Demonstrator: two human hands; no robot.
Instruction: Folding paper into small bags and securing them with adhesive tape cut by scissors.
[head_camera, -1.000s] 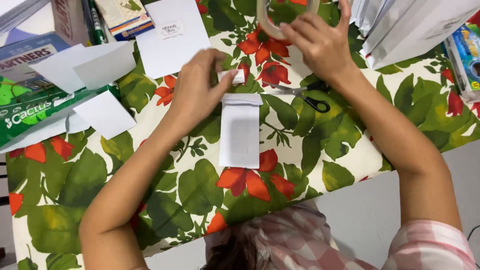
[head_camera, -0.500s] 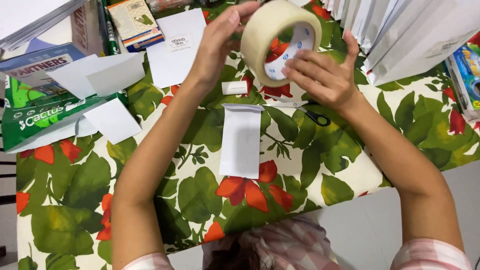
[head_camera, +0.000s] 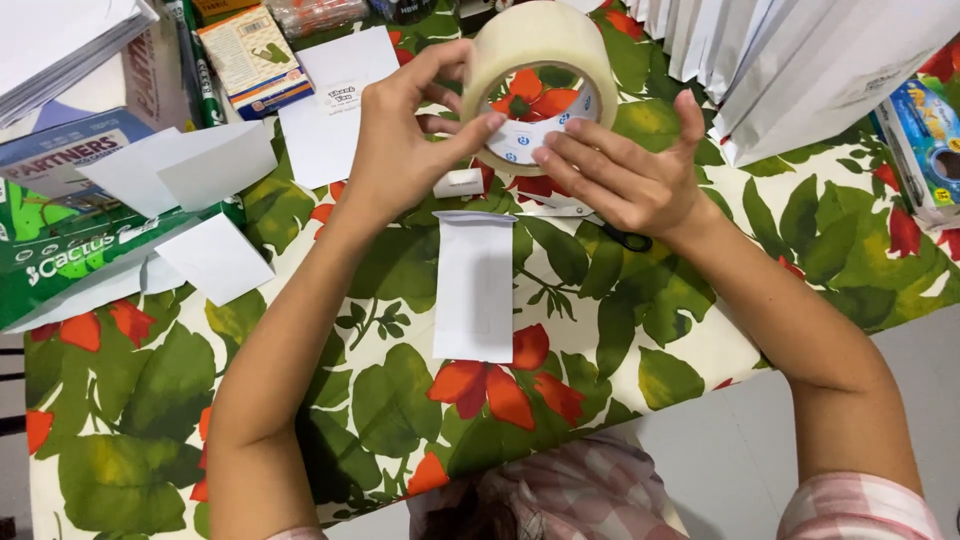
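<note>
Head view: glossy round tape roll (head_camera: 540, 60) (translucent) between both hands.

The tabletop (head_camera: 330, 420) lies open along its near edge, around the white envelope (head_camera: 474, 287). Its far edge is crowded: boxes (head_camera: 75, 215) and loose cards (head_camera: 215, 165) at the left, stacked envelopes (head_camera: 800, 60) at the right corner, scissors (head_camera: 625, 237) between.

Clear tape roll (head_camera: 541, 70); white envelope (head_camera: 474, 288); tablecloth (head_camera: 610, 330) red-flowered, green-leaved.
</note>
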